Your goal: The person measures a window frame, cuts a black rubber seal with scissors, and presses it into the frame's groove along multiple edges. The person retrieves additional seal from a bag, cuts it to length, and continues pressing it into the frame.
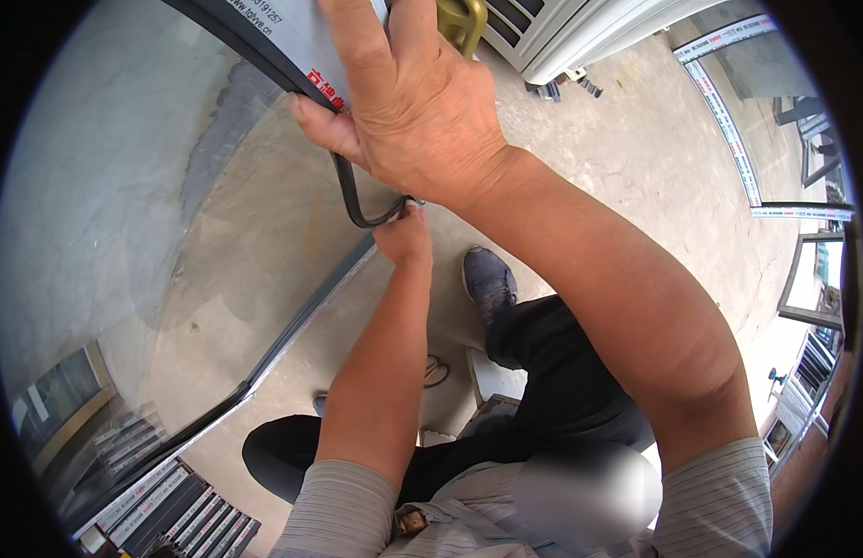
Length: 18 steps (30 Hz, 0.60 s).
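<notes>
Bare concrete floor (pixel 636 158) here, with a big glass pane (pixel 125 232) in a dark frame (pixel 301 316) on the left and more frames leaning at the right edge. Right hand (pixel 413 112) lies flat on the frame's top corner, fingers spread, thumb hooked over the black rubber strip (pixel 352 200). Left hand (pixel 404 232) reaches up just below, fingers pinching the strip's loop end.

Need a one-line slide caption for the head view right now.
Right hand presses the black rubber gasket strip onto a glazed frame; left hand pinches its loop.
</notes>
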{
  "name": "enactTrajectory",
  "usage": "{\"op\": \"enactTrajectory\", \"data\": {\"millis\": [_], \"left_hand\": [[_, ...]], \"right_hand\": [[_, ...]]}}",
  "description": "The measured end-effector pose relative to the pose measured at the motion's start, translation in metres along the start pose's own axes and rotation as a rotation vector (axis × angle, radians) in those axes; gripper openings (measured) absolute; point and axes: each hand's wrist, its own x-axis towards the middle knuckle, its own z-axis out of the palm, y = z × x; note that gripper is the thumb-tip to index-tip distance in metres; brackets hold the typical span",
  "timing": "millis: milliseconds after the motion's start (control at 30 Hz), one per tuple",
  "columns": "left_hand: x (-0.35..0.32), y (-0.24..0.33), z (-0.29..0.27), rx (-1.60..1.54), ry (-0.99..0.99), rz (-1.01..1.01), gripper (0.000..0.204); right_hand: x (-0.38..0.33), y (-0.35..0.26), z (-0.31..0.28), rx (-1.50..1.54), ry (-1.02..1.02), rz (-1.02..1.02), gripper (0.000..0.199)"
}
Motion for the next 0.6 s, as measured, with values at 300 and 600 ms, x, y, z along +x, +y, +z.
{"op": "enactTrajectory", "data": {"millis": [300, 600], "left_hand": [[0.009, -0.012, -0.001, 0.527, 0.0, 0.323, 0.021], [0.016, -0.016, 0.001, 0.351, -0.124, 0.314, 0.025]], "right_hand": [[-0.003, 0.007, 0.004, 0.068, -0.052, 0.047, 0.11], [0.0, -0.003, -0.006, 0.017, -0.032, 0.076, 0.11]]}}
